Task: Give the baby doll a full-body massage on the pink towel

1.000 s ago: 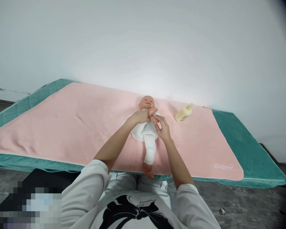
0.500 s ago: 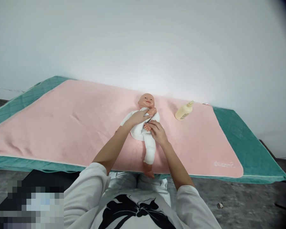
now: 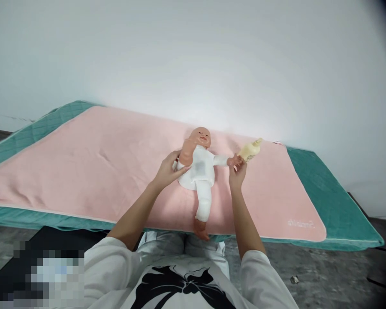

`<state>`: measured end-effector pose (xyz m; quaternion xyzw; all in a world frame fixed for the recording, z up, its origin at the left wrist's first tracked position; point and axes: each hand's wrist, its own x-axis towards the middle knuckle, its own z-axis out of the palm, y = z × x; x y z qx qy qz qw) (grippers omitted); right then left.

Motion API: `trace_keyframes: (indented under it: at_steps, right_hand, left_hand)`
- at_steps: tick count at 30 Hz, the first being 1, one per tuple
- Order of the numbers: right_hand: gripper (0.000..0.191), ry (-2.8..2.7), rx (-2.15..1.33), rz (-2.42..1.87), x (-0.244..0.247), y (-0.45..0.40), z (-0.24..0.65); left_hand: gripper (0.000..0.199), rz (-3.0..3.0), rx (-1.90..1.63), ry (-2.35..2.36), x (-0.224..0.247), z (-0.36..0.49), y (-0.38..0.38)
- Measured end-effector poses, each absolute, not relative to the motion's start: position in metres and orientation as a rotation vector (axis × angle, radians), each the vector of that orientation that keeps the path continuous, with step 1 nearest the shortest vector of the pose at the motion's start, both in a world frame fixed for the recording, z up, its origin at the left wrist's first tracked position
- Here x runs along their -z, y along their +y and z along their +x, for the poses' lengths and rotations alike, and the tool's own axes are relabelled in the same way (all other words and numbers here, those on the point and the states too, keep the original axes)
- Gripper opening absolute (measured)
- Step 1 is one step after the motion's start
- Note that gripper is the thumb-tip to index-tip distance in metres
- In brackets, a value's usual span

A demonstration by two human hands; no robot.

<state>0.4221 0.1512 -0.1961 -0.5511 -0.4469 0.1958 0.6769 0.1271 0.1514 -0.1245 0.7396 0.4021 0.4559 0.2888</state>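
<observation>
A baby doll (image 3: 203,169) with a bare head and white cloth body lies on its back on a pink mat, one leg pointing toward me. My left hand (image 3: 169,171) is at the doll's side on my left, fingers and thumb around a raised, skin-toned limb (image 3: 187,152); whether it is an arm or a leg, I cannot tell. The doll's other arm (image 3: 221,160) is stretched out to my right. My right hand (image 3: 238,174) pinches the hand at its end, beside a pale yellow pump bottle (image 3: 250,149).
The pink mat (image 3: 116,171) covers a green padded surface (image 3: 334,193), whose far side meets a white wall (image 3: 193,56). A small object (image 3: 294,280) lies on the grey floor at right. A dark area with a blurred patch is at lower left.
Both hands have moved apart from the doll's chest. The doll's arm on my right has swung outward to the bottle with my right hand. On the left, a limb is now raised near the doll's head.
</observation>
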Motion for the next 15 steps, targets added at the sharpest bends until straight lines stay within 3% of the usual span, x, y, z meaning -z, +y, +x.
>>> trace_keyframes:
  at_steps: [5, 15]
  right_hand:
    - [0.047, -0.665, -0.494, -1.429, 0.217, 0.156, 0.456]
    - [0.037, -0.687, -0.581, -1.467, 0.237, 0.154, 0.461]
  left_hand:
    - [0.049, 1.942, -1.218, 1.086, 0.139, 0.088, 0.107]
    - [0.035, 1.846, -1.222, 1.195, 0.200, 0.044, 0.040]
